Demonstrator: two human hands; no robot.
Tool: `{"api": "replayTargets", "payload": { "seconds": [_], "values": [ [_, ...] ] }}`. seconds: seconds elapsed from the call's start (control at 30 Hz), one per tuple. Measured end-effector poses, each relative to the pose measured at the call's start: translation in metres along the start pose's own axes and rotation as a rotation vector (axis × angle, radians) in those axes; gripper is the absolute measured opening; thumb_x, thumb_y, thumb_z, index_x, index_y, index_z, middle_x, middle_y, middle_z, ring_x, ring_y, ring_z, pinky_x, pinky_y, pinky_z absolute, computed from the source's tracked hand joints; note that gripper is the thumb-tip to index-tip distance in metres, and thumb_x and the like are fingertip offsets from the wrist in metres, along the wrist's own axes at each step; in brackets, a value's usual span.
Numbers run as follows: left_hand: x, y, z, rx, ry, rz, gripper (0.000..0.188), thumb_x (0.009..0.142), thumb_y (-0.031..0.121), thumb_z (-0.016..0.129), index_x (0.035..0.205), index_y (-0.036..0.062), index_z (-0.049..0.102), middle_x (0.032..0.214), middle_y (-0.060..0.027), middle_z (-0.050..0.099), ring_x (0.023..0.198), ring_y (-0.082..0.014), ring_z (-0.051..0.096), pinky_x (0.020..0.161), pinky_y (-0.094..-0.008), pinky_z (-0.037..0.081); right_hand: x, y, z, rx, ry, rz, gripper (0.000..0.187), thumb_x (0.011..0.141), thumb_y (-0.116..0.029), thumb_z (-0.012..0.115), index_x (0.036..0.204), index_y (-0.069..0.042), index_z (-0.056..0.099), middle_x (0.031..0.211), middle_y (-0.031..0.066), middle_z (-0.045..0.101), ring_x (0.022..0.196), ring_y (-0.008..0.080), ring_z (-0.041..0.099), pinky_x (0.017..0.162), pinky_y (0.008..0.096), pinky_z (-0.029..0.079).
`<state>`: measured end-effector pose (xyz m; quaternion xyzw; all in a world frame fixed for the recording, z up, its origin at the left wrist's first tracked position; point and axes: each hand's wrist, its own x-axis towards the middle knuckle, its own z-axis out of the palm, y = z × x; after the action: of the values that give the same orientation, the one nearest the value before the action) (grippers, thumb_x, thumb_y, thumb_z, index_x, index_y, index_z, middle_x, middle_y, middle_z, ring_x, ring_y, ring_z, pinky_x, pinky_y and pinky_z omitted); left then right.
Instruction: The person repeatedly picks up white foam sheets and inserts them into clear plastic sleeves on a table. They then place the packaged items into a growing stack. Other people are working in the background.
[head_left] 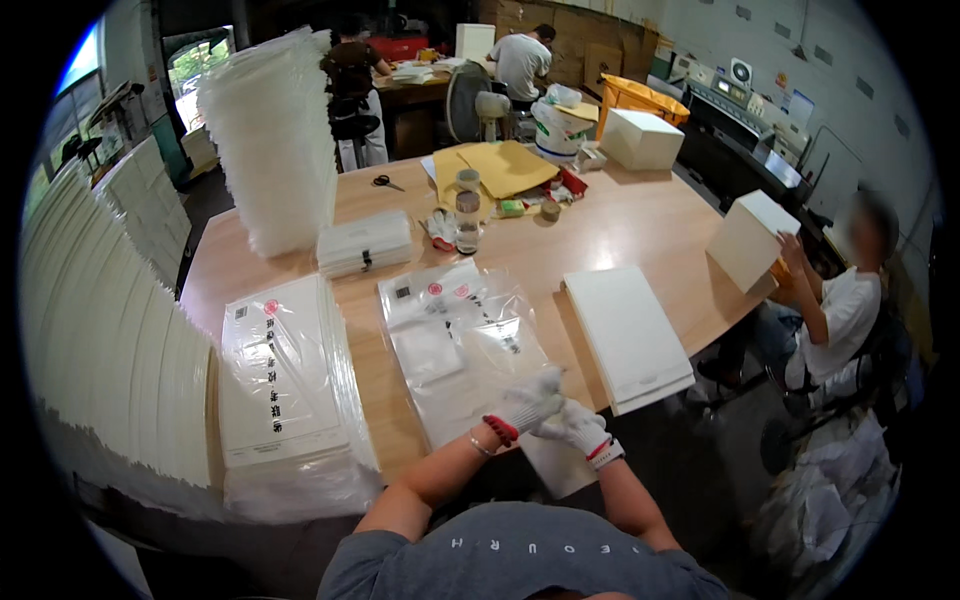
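Note:
My left hand (530,402) and my right hand (578,426), both in white knitted work gloves, meet at the table's near edge. They are over the lower right end of a pile of clear plastic bags (470,385) with dark and red print. A white sheet (552,468) sticks out below my right hand, past the edge. The left fingers are blurred; the right fingers look curled, and what they grip is hidden. To the right lies a stack of white paper (630,335). On the left is a pile of filled, printed clear bags (285,370).
Tall stacks of white sheets (270,140) rise at the left. Farther back on the table (560,235) are a bundle (365,240), a water bottle (467,222), scissors (386,182) and yellow envelopes (500,168). A seated person (845,300) touches a white block (755,240) at right.

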<state>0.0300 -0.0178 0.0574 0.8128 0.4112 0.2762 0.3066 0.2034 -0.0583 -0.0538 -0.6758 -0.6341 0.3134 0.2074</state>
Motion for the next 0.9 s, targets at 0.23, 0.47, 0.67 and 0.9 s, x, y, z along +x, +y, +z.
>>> {"api": "replayTargets", "payload": {
  "seconds": [0.23, 0.47, 0.67, 0.9],
  "values": [
    [-0.052, -0.100, 0.029, 0.490, 0.081, 0.294, 0.042, 0.074, 0.015, 0.056, 0.115, 0.0110, 0.050, 0.096, -0.0115, 0.057, 0.089, -0.0279, 0.057, 0.076, -0.0401, 0.047, 0.076, -0.022, 0.027, -0.268, 0.379, -0.143, 0.027, 0.088, -0.024, 0.039, 0.108, -0.009, 0.048, 0.110, 0.0212, 0.052, 0.096, 0.0385, 0.055, 0.075, 0.0458, 0.046],
    [-0.063, -0.149, 0.000, -0.178, 0.598, -0.608, 0.031, 0.079, 0.012, 0.047, 0.110, 0.0045, 0.050, 0.094, -0.0118, 0.053, 0.082, -0.0218, 0.053, 0.071, -0.0346, 0.046, 0.103, -0.017, -0.019, -0.310, -0.015, -0.012, 0.039, 0.089, -0.030, 0.040, 0.121, -0.009, 0.043, 0.087, 0.0192, 0.061, 0.080, 0.0363, 0.060, 0.064, 0.0455, 0.045],
    [-0.110, -0.122, 0.024, -0.057, 0.585, -0.715, 0.016, 0.079, 0.003, 0.049, 0.094, 0.0004, 0.047, 0.076, -0.0144, 0.052, 0.070, -0.0242, 0.054, 0.064, -0.0368, 0.044, 0.021, 0.007, -0.023, -0.463, -0.212, -0.304, 0.059, 0.087, -0.026, 0.043, 0.137, -0.004, 0.018, 0.080, 0.0189, 0.061, 0.064, 0.0333, 0.060, 0.049, 0.0465, 0.043],
    [-0.213, -0.018, 0.047, 0.053, 0.282, -0.643, 0.016, 0.085, 0.017, 0.051, 0.088, 0.0020, 0.047, 0.077, -0.0180, 0.052, 0.069, -0.0291, 0.056, 0.062, -0.0425, 0.043, -0.104, -0.023, -0.087, -0.396, -0.516, -0.232, 0.051, 0.085, -0.022, 0.044, 0.132, -0.005, 0.031, 0.076, 0.0201, 0.061, 0.066, 0.0301, 0.062, 0.055, 0.0442, 0.048]
  ]
}}
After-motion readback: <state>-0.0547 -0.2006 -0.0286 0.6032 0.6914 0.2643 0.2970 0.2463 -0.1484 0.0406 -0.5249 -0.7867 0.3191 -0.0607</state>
